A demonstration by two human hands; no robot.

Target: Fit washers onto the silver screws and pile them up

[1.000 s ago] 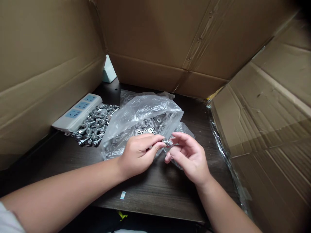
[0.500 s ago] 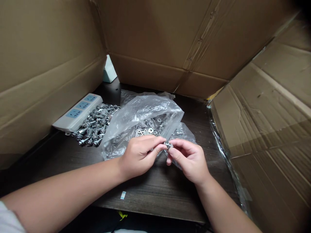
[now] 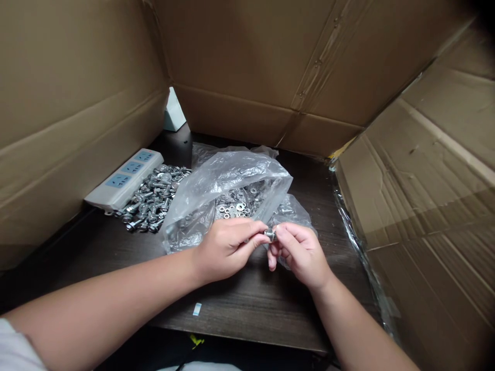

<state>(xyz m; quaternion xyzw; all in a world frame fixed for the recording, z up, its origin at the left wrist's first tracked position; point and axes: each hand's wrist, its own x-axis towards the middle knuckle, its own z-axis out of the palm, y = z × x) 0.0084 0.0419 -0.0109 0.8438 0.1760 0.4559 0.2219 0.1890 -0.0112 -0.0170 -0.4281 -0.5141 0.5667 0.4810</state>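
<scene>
Between my hands, just in front of the plastic bag, is a small silver bolt (image 3: 270, 235). My left hand (image 3: 230, 247) pinches one end of it between thumb and index finger. On its other end, the thumb and index finger of my right hand (image 3: 297, 250) are closed, the other fingers curled below. Most of the bolt is hidden by fingertips, so any washer or nut on it cannot be made out. Behind my hands lies a clear plastic bag (image 3: 228, 172), its mouth gaping, with loose washers (image 3: 240, 207) inside.
A heap of bolts (image 3: 149, 203) lies on the left beside a white power strip (image 3: 116, 188). Cardboard walls (image 3: 251, 62) enclose the dark table (image 3: 247, 314) at the left, back and right. A small white-and-blue scrap (image 3: 197, 309) lies near the front edge.
My right thumb and index finger have shifted and now cover more of the bolt's right end. Both hands have moved very slightly to the right.
</scene>
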